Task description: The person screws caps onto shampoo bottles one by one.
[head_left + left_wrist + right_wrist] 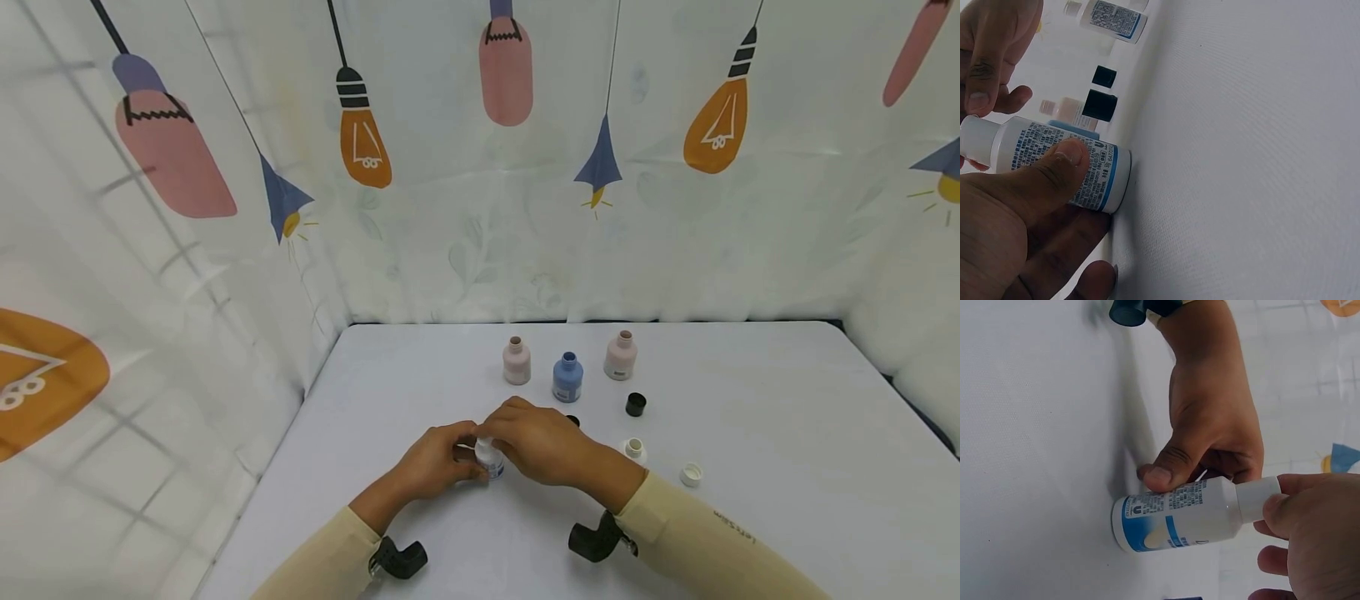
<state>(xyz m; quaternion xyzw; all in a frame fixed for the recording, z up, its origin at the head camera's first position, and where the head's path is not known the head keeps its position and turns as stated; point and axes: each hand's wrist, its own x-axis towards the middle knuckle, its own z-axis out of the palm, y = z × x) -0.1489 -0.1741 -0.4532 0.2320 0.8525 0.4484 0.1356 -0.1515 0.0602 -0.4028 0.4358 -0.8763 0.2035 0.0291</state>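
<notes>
A small white bottle (pixel 1175 515) with a printed label and a blue band stands upright on the table, near its middle in the head view. My left hand (pixel 438 458) grips the body from the left, thumb across the label in the left wrist view. Over the top, my right hand (pixel 543 442) pinches the white cap (pixel 1254 497) between thumb and fingers. The cap sits on the bottle's neck. In the head view the hands hide most of the cap and part of the body.
Behind stand an uncapped pink bottle (pixel 516 364), a blue bottle (pixel 567 381) and another pink bottle (pixel 620 358). A black cap (pixel 636 405) lies before them, another (pixel 573 420) partly behind my right hand. An uncapped white bottle (pixel 634 450) and loose white cap (pixel 692 475) are beside my right forearm.
</notes>
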